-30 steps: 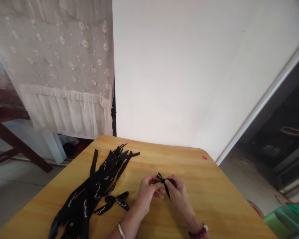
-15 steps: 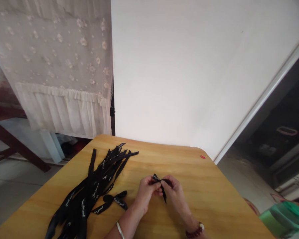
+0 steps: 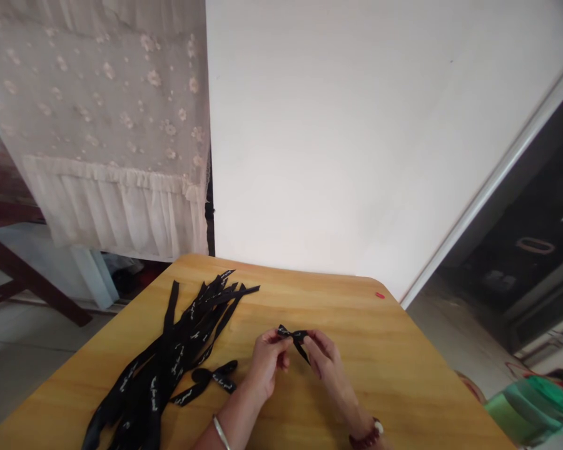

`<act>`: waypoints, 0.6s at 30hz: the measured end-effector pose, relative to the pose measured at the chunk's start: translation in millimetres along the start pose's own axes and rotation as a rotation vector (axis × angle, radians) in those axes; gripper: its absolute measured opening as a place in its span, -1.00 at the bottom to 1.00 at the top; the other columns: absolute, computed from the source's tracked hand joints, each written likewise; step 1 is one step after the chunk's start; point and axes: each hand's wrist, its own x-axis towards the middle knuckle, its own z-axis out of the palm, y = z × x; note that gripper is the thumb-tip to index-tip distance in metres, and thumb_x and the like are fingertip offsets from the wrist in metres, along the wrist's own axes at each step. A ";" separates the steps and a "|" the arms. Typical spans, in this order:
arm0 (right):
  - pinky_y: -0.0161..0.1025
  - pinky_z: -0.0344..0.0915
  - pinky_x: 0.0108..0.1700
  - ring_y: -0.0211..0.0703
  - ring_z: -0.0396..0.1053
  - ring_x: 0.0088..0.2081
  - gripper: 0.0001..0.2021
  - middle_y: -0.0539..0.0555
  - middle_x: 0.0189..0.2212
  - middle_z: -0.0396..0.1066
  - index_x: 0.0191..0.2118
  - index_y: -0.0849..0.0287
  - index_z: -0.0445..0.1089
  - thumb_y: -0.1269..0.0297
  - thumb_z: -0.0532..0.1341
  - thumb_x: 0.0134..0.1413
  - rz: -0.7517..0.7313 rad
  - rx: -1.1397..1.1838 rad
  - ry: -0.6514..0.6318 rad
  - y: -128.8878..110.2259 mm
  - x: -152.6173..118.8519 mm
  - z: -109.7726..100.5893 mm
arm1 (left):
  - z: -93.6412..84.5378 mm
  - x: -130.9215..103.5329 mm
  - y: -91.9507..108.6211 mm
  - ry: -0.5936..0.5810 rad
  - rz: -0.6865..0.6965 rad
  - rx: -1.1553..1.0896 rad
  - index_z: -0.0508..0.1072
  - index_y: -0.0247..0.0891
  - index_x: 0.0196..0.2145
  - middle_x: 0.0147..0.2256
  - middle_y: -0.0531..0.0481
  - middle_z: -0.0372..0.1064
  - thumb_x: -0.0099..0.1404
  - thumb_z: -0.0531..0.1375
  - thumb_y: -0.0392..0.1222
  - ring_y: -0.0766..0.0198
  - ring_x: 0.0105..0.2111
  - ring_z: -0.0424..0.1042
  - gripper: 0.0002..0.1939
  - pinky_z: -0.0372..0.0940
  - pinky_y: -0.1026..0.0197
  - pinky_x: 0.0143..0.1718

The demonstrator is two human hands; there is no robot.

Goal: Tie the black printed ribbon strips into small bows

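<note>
Between my two hands, above the wooden table, is a small black ribbon bow with white lettering, one tail hanging down. My left hand pinches its left side with thumb and fingers. The right loop is held by the fingers of my right hand. A finished black bow with white print lies on the table left of my left hand. Beside it, a long heap of black printed ribbon strips covers the table's left part.
A small red object lies near the table's back right corner. A white panel stands behind the table, with a lace curtain at the left. Something green and translucent is on the right, beyond the table edge.
My hands and the bow have shifted slightly left. My right fingers have moved outward from the knot onto the right loop, and more of the bow shows.
</note>
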 end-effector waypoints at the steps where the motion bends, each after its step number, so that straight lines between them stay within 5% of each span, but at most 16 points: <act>1: -0.40 -0.16 -0.72 -0.41 -0.05 -0.75 -0.70 -0.11 -0.77 0.15 -0.50 0.21 0.34 0.03 0.20 -0.19 0.040 0.026 -0.014 0.2 -0.1 0.3 | 0.1 0.0 0.2 -0.004 0.004 -0.010 0.30 -0.33 -0.62 -0.76 0.19 0.15 -0.19 0.28 -0.24 0.51 -0.83 0.10 -0.79 -0.04 0.43 -0.85; 5: -0.42 -0.24 -0.72 -0.50 -0.12 -0.76 -0.69 -0.07 -0.66 0.26 -0.51 0.22 0.31 0.03 0.21 -0.20 0.191 0.159 -0.058 0.5 -1.7 0.5 | 0.8 -1.0 0.9 -0.053 0.007 -0.059 0.30 -0.34 -0.60 -0.76 0.16 0.19 -0.19 0.29 -0.26 0.47 -0.78 0.18 -0.78 0.09 0.42 -0.79; 11: -0.45 -0.17 -0.72 -0.44 0.03 -0.72 -0.77 -0.05 -0.64 0.29 -0.46 0.20 0.35 0.15 0.26 -0.24 0.344 0.333 -0.034 6.7 -4.0 -4.2 | 1.0 -1.1 1.8 -0.064 -0.020 -0.118 0.33 -0.36 -0.57 -0.73 0.15 0.22 -0.21 0.32 -0.30 0.47 -0.76 0.21 -0.77 0.15 0.42 -0.78; 18: -0.44 0.01 -0.62 -0.36 0.23 -0.58 -0.76 0.02 -0.47 0.41 -0.37 0.22 0.42 0.23 0.28 -0.26 0.232 0.263 -0.169 5.2 0.9 -7.4 | 0.0 0.3 0.2 -0.055 -0.080 -0.216 0.39 -0.42 -0.52 -0.55 -0.03 0.41 -0.16 0.31 -0.38 0.35 -0.57 0.41 -0.82 0.35 0.35 -0.53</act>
